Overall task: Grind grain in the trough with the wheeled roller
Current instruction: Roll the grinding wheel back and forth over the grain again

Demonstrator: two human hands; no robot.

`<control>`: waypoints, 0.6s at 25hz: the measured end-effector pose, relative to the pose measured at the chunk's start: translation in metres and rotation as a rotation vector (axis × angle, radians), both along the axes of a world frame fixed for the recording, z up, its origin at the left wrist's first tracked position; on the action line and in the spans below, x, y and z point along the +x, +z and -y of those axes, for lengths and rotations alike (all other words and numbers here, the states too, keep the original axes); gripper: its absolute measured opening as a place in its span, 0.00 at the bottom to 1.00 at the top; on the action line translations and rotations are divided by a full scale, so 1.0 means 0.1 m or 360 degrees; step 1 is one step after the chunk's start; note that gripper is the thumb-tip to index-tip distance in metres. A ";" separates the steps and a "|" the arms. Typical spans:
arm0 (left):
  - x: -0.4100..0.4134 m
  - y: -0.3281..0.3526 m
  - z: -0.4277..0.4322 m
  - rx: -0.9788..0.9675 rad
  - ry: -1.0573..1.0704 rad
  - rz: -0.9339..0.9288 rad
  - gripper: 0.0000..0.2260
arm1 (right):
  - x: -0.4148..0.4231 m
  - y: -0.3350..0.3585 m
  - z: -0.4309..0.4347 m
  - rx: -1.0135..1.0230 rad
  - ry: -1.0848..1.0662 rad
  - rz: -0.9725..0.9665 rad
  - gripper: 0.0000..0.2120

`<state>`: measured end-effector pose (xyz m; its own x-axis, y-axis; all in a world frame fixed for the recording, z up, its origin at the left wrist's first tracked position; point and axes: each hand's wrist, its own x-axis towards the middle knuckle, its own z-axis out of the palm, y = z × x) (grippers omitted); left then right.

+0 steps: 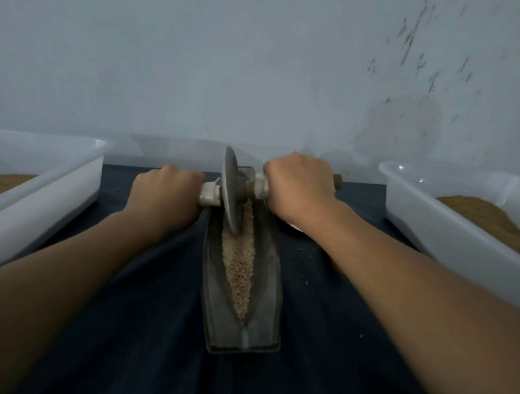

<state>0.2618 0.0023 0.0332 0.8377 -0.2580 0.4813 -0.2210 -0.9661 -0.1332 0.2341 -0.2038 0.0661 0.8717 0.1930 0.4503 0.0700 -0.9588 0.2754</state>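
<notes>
- The left hand [164,191] and right hand [296,187] each grip a handle of the wheeled roller [230,189].
- Its wheel stands in the grain [237,271] at the 12 o'clock end of the trough [264,312].

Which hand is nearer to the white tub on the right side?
Right. The right hand grips the roller handle left of that tub; the left hand holds the opposite handle, beyond the wheel.

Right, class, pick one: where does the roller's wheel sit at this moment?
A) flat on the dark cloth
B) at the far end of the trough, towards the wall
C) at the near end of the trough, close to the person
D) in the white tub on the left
B: the roller's wheel stands in the far end of the trough, with grain lying exposed nearer the person.
</notes>
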 end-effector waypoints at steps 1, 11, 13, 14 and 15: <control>-0.13 -0.03 -0.05 0.0088 -0.0084 0.0101 0.04 | -0.13 -0.06 0.07 0.0045 0.0042 -0.0067 0.05; -0.33 -0.04 -0.05 0.0342 0.0000 0.0246 0.05 | -0.18 -0.26 0.24 -0.0037 0.0144 0.0145 0.12; -0.06 0.08 0.10 0.0285 0.0073 0.0192 0.05 | 0.13 -0.25 0.16 0.0102 -0.0020 0.0104 0.02; 0.02 0.14 0.14 0.0284 0.0080 0.0147 0.06 | 0.18 -0.26 0.15 0.0149 -0.0053 0.0086 0.04; 0.02 0.18 0.15 0.0300 0.0058 0.0129 0.06 | 0.15 -0.27 0.15 0.0165 -0.0039 0.0061 0.03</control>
